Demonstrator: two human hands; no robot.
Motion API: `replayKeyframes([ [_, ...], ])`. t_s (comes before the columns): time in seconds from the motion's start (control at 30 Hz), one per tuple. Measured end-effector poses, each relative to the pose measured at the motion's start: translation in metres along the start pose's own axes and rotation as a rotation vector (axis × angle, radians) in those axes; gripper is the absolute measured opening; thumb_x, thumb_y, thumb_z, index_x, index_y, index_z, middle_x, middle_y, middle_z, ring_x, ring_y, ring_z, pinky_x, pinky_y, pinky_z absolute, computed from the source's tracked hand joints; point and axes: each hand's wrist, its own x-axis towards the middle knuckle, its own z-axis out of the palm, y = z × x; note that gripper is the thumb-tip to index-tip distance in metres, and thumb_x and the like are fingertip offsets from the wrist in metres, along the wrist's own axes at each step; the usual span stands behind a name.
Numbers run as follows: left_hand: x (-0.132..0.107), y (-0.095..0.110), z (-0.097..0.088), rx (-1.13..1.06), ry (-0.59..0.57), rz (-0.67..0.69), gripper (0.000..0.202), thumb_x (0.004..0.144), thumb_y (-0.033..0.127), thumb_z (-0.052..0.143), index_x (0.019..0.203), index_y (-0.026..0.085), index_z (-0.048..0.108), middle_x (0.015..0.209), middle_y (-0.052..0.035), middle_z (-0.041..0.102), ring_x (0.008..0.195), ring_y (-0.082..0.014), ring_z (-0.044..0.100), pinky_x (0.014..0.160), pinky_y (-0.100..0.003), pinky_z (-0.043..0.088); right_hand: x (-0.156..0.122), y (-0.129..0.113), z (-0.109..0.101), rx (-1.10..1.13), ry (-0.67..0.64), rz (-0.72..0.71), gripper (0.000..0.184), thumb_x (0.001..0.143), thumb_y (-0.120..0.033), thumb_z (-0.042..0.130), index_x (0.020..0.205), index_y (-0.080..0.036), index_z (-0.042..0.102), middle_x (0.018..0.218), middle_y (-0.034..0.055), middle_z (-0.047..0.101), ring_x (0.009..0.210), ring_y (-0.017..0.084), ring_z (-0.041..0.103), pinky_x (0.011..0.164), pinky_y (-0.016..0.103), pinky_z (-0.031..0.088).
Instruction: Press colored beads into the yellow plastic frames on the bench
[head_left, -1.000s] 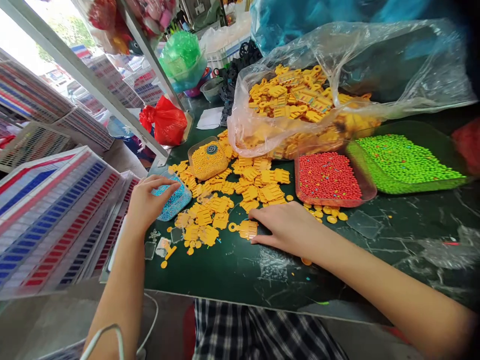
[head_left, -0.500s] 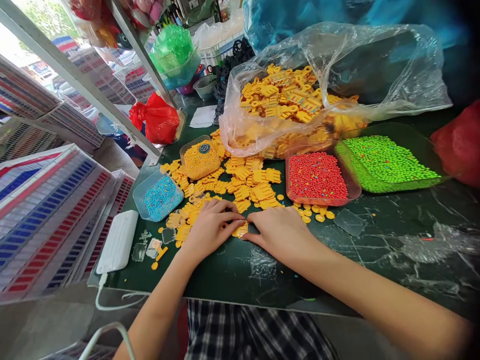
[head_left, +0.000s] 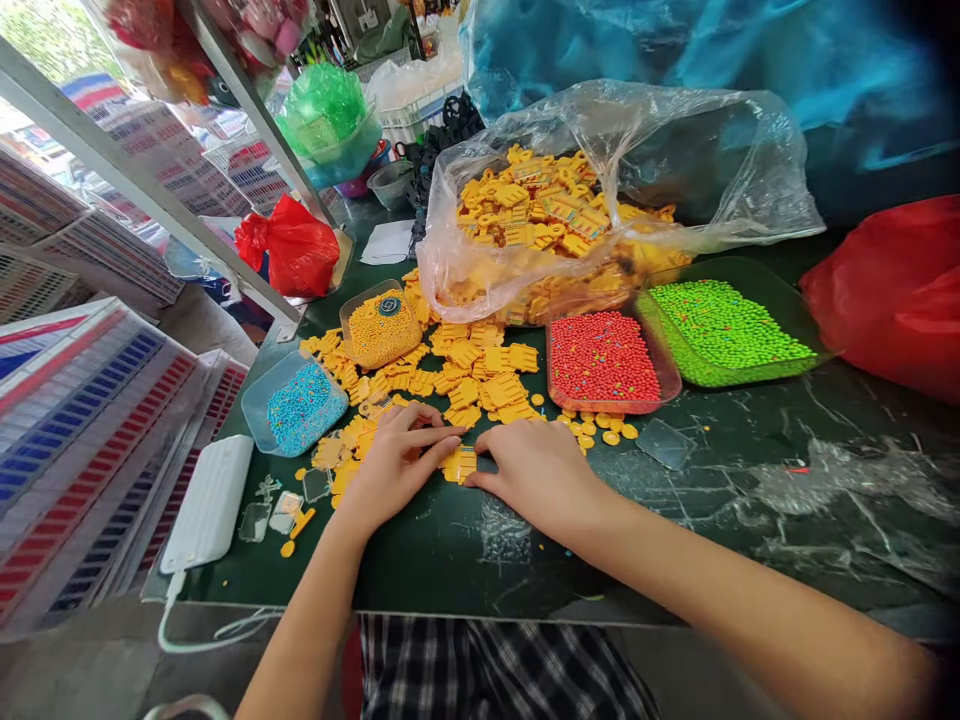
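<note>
Both hands meet over one small yellow plastic piece lying on the dark green table. My left hand rests on it from the left, fingers bent and pressed to the piece. My right hand holds the piece's right side, fingers curled down on it. A loose heap of the same yellow pieces lies just beyond the hands. To the left stands a clear tray of blue beads, and behind it a tray of yellow beads.
A clear bag of yellow pieces lies at the back. Trays of red beads and green beads stand right of the heap, with a red bag beyond. A white power bank and striped card stacks lie left.
My left hand left the blue bead tray and came right to join my right hand on the yellow piece. The view has shifted a little to the right.
</note>
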Motion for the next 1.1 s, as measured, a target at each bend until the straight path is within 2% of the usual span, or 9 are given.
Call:
replayKeyframes([
  [0.27, 0.0, 0.006, 0.01, 0.083, -0.042, 0.042, 0.025, 0.094, 0.04, 0.053, 0.104, 0.033, 0.076, 0.096, -0.0044, 0.064, 0.093, -0.0214, 0.055, 0.086, -0.039, 0.041, 0.0, 0.0, 0.002, 0.019, 0.008, 0.007, 0.022, 0.086, -0.04, 0.069, 0.097, -0.022, 0.074, 0.09, 0.0073, 0.074, 0.088, 0.026, 0.069, 0.067, 0.031, 0.045],
  [0.33, 0.0, 0.004, 0.003, 0.114, 0.074, 0.018, 0.026, 0.094, 0.04, 0.053, 0.1, 0.031, 0.076, 0.093, -0.0039, 0.066, 0.091, -0.0209, 0.057, 0.086, -0.039, 0.042, 0.0, 0.002, 0.005, 0.011, 0.026, 0.001, 0.022, 0.085, -0.041, 0.07, 0.095, -0.022, 0.075, 0.089, 0.0073, 0.074, 0.086, 0.026, 0.069, 0.066, 0.031, 0.045],
  [0.4, -0.003, -0.005, -0.014, 0.167, 0.289, -0.065, 0.028, 0.094, 0.042, 0.052, 0.095, 0.028, 0.076, 0.092, -0.0038, 0.068, 0.089, -0.0211, 0.059, 0.085, -0.038, 0.043, 0.001, 0.003, 0.008, 0.01, 0.051, -0.008, 0.022, 0.083, -0.042, 0.072, 0.092, -0.023, 0.075, 0.087, 0.0064, 0.074, 0.083, 0.025, 0.069, 0.064, 0.031, 0.044],
  [0.47, -0.009, -0.023, -0.039, 0.251, 0.49, -0.229, 0.03, 0.092, 0.045, 0.052, 0.091, 0.026, 0.075, 0.093, -0.0042, 0.07, 0.09, -0.0232, 0.06, 0.083, -0.038, 0.045, 0.003, 0.005, 0.011, 0.016, 0.077, -0.016, 0.02, 0.08, -0.042, 0.074, 0.091, -0.025, 0.076, 0.085, 0.0049, 0.074, 0.08, 0.024, 0.069, 0.061, 0.03, 0.042],
  [0.53, -0.016, -0.045, -0.064, 0.359, 0.535, -0.441, 0.031, 0.089, 0.049, 0.054, 0.091, 0.026, 0.075, 0.098, -0.0053, 0.071, 0.094, -0.0277, 0.06, 0.083, -0.041, 0.045, 0.004, 0.007, 0.013, 0.032, 0.104, -0.031, 0.019, 0.077, -0.041, 0.077, 0.088, -0.026, 0.076, 0.081, 0.0036, 0.074, 0.076, 0.023, 0.069, 0.058, 0.028, 0.04],
  [0.63, -0.017, -0.074, -0.092, 0.473, 0.415, -0.617, 0.033, 0.083, 0.05, 0.058, 0.096, 0.025, 0.074, 0.105, -0.009, 0.071, 0.101, -0.0353, 0.058, 0.085, -0.047, 0.044, 0.006, 0.006, 0.013, 0.062, 0.116, -0.034, 0.015, 0.075, -0.039, 0.079, 0.083, -0.026, 0.076, 0.075, 0.0019, 0.073, 0.071, 0.021, 0.068, 0.054, 0.026, 0.036],
  [0.83, 0.051, -0.075, -0.103, 0.325, 0.314, -0.316, 0.037, 0.09, 0.046, 0.047, 0.105, 0.022, 0.071, 0.113, -0.0067, 0.067, 0.095, -0.0224, 0.061, 0.083, -0.033, 0.046, 0.004, 0.003, 0.012, 0.042, 0.078, -0.016, 0.014, 0.075, -0.039, 0.079, 0.084, -0.029, 0.076, 0.074, 0.0013, 0.073, 0.074, 0.023, 0.069, 0.054, 0.026, 0.036],
  [1.0, 0.107, -0.076, -0.103, 0.637, -0.029, -0.321, 0.02, 0.079, 0.036, 0.065, 0.089, 0.024, 0.077, 0.11, -0.0083, 0.068, 0.106, -0.0297, 0.057, 0.087, -0.038, 0.04, 0.005, 0.007, 0.026, -0.028, 0.199, -0.079, 0.01, 0.072, -0.035, 0.08, 0.074, -0.027, 0.074, 0.07, 0.0014, 0.072, 0.07, 0.025, 0.07, 0.053, 0.027, 0.037],
  [1.1, 0.12, -0.083, -0.1, 0.649, -0.06, -0.321, 0.011, 0.072, 0.032, 0.07, 0.077, 0.025, 0.076, 0.097, -0.0066, 0.072, 0.102, -0.0294, 0.059, 0.083, -0.036, 0.038, 0.006, 0.01, 0.036, -0.049, 0.251, -0.086, 0.012, 0.069, -0.037, 0.081, 0.071, -0.027, 0.073, 0.066, 0.0002, 0.07, 0.067, 0.024, 0.069, 0.051, 0.027, 0.036],
])
